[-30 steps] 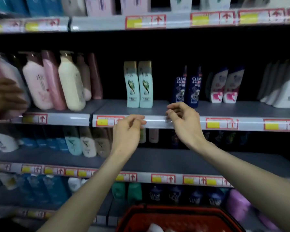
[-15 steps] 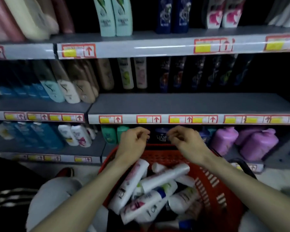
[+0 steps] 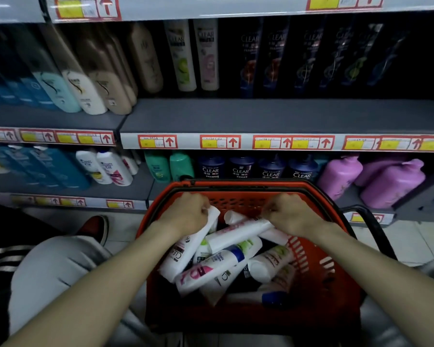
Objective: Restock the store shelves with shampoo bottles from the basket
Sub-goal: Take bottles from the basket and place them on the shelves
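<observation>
Grey trouser knee (image 3: 53, 271) and a red shoe (image 3: 93, 227) fill the lower left, below the shelving. Just right of them stands the red basket (image 3: 236, 200), heaped with shampoo bottles (image 3: 218, 266) lying crosswise over one another. The left hand (image 3: 186, 214) is down at the basket's far left corner, fingers curled round the top end of a white Clear bottle (image 3: 183, 251) that slants from the hand toward the near wall. Between the two hands a long white bottle (image 3: 236, 234) rests across the heap. Its right end runs under the right hand (image 3: 291, 215), whose fingers are curled over it, though whether they truly grip it cannot be told. The hands are apart, level with each other, both just inside the far rim. Above and behind, the grey shelf (image 3: 261, 116) shows a bare front strip, and at far right purple bottles (image 3: 391, 184) sit on the lowest shelf.
</observation>
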### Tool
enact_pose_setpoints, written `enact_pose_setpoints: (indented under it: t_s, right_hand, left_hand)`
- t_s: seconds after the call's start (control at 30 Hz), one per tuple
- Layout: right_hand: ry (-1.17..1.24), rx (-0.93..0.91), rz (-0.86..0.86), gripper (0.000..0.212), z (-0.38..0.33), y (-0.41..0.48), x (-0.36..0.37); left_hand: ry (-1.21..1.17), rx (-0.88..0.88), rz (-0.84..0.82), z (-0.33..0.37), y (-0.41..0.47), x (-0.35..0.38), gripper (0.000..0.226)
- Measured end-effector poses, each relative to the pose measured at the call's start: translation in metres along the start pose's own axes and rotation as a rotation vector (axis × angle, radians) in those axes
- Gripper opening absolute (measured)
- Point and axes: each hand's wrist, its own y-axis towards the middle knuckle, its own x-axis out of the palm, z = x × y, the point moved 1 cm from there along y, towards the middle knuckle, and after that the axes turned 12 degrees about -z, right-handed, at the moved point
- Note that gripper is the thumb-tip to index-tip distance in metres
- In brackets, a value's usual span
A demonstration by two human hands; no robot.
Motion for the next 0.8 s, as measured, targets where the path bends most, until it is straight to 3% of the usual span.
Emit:
enact_pose_setpoints:
  t_s: [0.1,0.2,0.3,0.43,0.57,0.67,0.8]
  right_hand:
    - [0.223,0.158,-0.128,0.032,0.009,0.003,0.018]
    - [0.343,0.239,-0.122,0.029,0.015,0.006,0.034]
    - [0.353,0.257,-0.032,0.039,0.016,0.013,0.035]
    - [0.609,0.334,-0.170,0.045,0.012,0.019,0.040]
    - [0.827,0.398,-0.290,0.061,0.018,0.025,0.057]
    - [1.012,0.448,-0.327,0.067,0.018,0.028,0.073]
    - [1.190,0.465,-0.296,0.065,0.015,0.034,0.089]
  left_hand:
    - [0.053,-0.156,-0.158,-0.019,0.009,0.002,0.022]
    - [0.031,-0.332,-0.429,-0.036,0.013,0.013,0.046]
    - [-0.035,-0.405,-0.549,-0.047,0.016,0.021,0.073]
    - [-0.024,-0.409,-0.568,-0.056,0.017,0.033,0.091]
    - [0.036,-0.388,-0.470,-0.058,0.013,0.050,0.099]
    - [0.064,-0.358,-0.374,-0.053,0.011,0.054,0.090]
    - [0.020,-0.339,-0.372,-0.049,0.009,0.049,0.067]
